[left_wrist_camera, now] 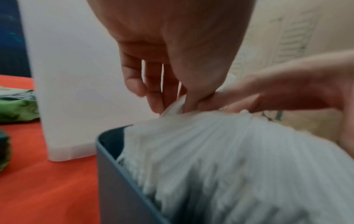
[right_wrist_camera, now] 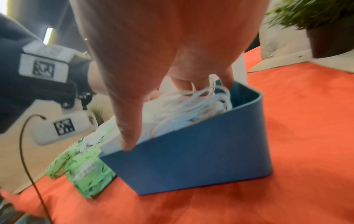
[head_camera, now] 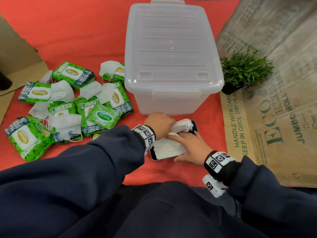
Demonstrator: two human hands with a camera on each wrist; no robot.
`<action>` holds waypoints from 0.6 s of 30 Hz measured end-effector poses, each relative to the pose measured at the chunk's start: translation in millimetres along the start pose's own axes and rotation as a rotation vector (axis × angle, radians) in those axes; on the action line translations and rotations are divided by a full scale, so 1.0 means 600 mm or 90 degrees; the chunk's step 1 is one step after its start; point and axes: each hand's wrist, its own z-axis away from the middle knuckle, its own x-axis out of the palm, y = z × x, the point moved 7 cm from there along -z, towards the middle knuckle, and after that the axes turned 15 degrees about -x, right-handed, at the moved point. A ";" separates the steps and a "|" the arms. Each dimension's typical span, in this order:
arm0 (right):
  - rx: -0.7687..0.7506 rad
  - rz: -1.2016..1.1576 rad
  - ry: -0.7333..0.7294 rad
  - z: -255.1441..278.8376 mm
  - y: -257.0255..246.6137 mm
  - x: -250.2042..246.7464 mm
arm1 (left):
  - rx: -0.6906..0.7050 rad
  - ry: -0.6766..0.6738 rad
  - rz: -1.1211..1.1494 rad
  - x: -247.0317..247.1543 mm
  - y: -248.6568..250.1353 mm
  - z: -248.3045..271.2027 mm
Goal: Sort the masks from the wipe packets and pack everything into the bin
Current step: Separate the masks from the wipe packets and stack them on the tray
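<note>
**Pressing masks into the small blue box**

Sitting in the lower middle of the head view, just below the big clear bin (head_camera: 173, 54), a small blue box (right_wrist_camera: 193, 159) is holding a tight stack of white masks (head_camera: 169, 148). The left hand (head_camera: 159, 124) is reaching across from the left with its fingers curled, pinching the upper end of the stack where the ear loops (right_wrist_camera: 191, 104) are bunching. The right hand (head_camera: 192, 148) is lying on the stack with its fingers fairly straight and spread, the thumb (right_wrist_camera: 128, 133) pointing down to the box's near rim and the fingertips dipping in among the loops.

The clear bin is standing in the upper middle of the frame with its lid on, its front wall just beside the blue box. Left of the bin, green wipe packets (head_camera: 73, 74) are lying in a loose pile on the red surface (head_camera: 77, 31), with more white masks (head_camera: 62, 91) mixed in among them and resting on several packets. One pale green packet (head_camera: 103, 115) is lying on top of the pile's right edge.

A small potted plant (head_camera: 245, 69) is standing at the right of the bin, on printed brown cardboard (head_camera: 274, 117). Both wrists are wearing black bands with square printed markers (head_camera: 217, 160).
</note>
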 end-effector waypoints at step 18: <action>0.078 0.042 0.118 -0.030 0.082 -0.039 | 0.010 -0.095 0.062 0.037 -0.019 0.034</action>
